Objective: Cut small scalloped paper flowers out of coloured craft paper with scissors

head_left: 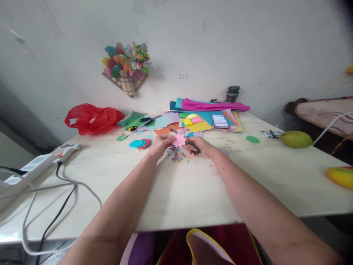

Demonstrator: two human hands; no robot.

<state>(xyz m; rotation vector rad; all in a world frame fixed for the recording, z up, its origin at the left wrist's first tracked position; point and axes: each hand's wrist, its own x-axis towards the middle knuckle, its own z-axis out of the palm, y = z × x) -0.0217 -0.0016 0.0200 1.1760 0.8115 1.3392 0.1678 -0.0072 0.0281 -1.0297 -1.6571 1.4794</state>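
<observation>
On the table [182, 195], scraps [177, 157] were strewn below the paper flower [179, 140]; paper sheets [204, 126] were spread behind it, a plastic bag [93, 119] was set left, fruit [296, 139] right.

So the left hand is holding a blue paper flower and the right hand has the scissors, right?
Not quite: the paper flower is pink, not blue, as the head view shows. The left hand does hold it, and the right hand has the scissors.
</observation>
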